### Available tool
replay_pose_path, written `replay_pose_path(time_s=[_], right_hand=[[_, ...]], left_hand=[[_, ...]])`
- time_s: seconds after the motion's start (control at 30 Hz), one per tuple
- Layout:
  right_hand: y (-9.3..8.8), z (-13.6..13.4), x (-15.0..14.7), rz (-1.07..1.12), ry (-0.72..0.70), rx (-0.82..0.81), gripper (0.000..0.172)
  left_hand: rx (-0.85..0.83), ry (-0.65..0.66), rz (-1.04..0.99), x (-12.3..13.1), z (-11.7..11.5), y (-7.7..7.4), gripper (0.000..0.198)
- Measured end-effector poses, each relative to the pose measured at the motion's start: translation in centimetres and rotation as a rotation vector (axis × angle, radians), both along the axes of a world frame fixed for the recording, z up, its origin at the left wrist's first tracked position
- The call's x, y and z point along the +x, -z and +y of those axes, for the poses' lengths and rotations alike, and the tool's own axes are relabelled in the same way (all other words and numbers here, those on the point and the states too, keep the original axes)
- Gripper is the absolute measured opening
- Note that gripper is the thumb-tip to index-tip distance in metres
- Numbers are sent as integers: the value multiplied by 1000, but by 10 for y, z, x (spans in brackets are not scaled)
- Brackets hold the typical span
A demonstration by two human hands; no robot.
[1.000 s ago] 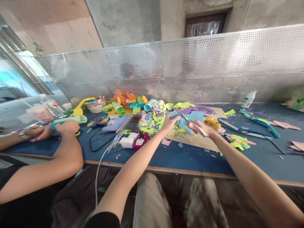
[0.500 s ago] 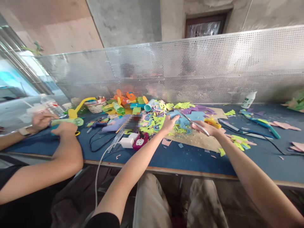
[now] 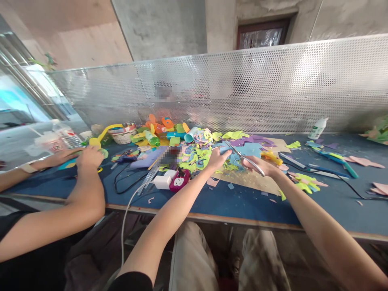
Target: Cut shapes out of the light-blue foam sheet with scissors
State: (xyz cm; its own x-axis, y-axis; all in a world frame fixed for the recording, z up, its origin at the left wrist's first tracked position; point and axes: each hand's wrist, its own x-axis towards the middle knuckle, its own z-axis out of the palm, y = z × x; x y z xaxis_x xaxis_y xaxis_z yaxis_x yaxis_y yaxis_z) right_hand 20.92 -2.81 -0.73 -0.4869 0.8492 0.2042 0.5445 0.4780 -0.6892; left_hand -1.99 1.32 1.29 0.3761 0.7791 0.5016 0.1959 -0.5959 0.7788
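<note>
My left hand point(image 3: 217, 160) is closed, thumb pressing on a piece of blue paper point(image 3: 222, 146) above the scrap pile. In my right hand point(image 3: 264, 165) is a pair of silver metal scissors point(image 3: 257, 166), slanting up and left. Their blades reach the blue paper just beyond my left thumb; whether they are parted I cannot tell. Under both hands lie lime-green paper scraps point(image 3: 200, 158) and brown paper point(image 3: 257, 182). A larger blue sheet point(image 3: 253, 148) rests behind the scissors, with a yellow tool point(image 3: 272, 157) beside my right hand.
On the left, a co-worker's hands point(image 3: 90, 157) handle a green object. A purple power adapter point(image 3: 179, 182) with a white cable sits near the front edge. Behind are orange paper shapes point(image 3: 157, 124), a basket point(image 3: 121, 135) and a perforated metal screen point(image 3: 194, 89). A white bottle point(image 3: 317, 128) stands right.
My right hand and the scissors have shifted slightly left, toward my left hand, which has moved a little. The co-worker's hands have moved closer together around the green object.
</note>
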Motion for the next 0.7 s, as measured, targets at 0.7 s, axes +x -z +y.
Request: replay_pose_path(time_s=[0.7], right_hand=[[4, 15, 6, -123, 584, 120, 62]], left_hand=[[45, 11, -57, 1, 2, -1, 34]])
